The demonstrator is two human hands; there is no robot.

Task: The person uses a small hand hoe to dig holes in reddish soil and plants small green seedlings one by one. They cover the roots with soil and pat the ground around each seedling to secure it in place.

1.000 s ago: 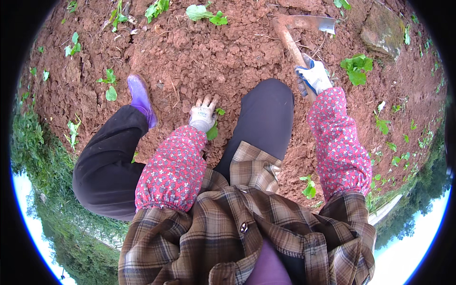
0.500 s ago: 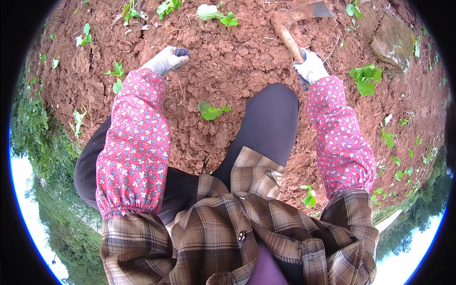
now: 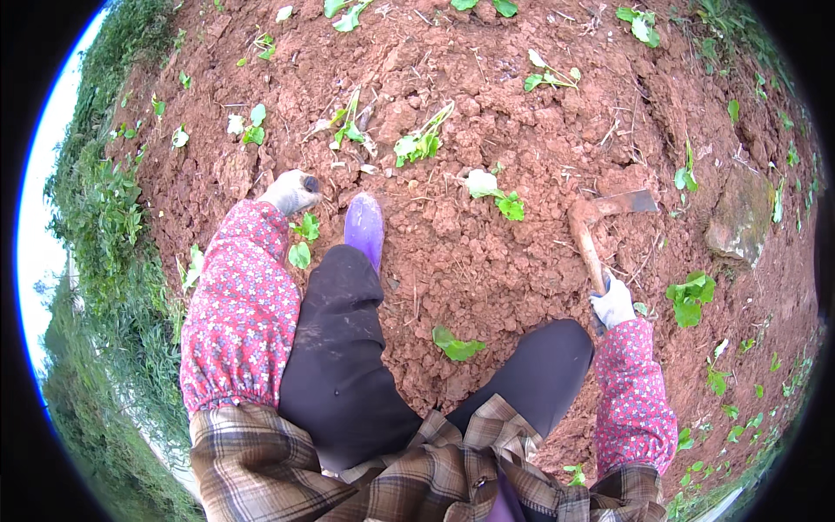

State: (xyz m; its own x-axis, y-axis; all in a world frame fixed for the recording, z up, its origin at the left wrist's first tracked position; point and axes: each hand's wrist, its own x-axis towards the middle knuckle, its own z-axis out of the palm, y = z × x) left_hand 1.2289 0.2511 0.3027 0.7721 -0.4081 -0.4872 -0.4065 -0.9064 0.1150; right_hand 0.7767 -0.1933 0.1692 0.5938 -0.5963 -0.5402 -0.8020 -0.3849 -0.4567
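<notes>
My right hand (image 3: 613, 303), in a white glove with a darker palm, is wrapped round the wooden handle of a short hoe (image 3: 585, 242). The hoe's metal blade (image 3: 628, 203) points right and rests at the soil. On the left, my left hand (image 3: 292, 192), in the same kind of glove, is closed over the ground. A dark, rounded glove tip shows at its front; whatever its fingers hold, if anything, is hidden. Just below it is a small green seedling (image 3: 303, 240). A wilted leafy plant (image 3: 423, 139) lies on the soil beyond.
Reddish, cloddy soil (image 3: 487, 278) carries scattered seedlings. One leafy plant (image 3: 457, 344) lies between my knees; another (image 3: 691, 298) is right of my right hand. A flat stone (image 3: 739, 216) sits at the right. My purple boot (image 3: 364, 228) stands near my left hand. Dense greenery (image 3: 100, 200) borders the left.
My view has shifted forward and left. My left leg has come forward, with its purple boot now showing. The hoe stays in my right hand, and my left hand remains closed.
</notes>
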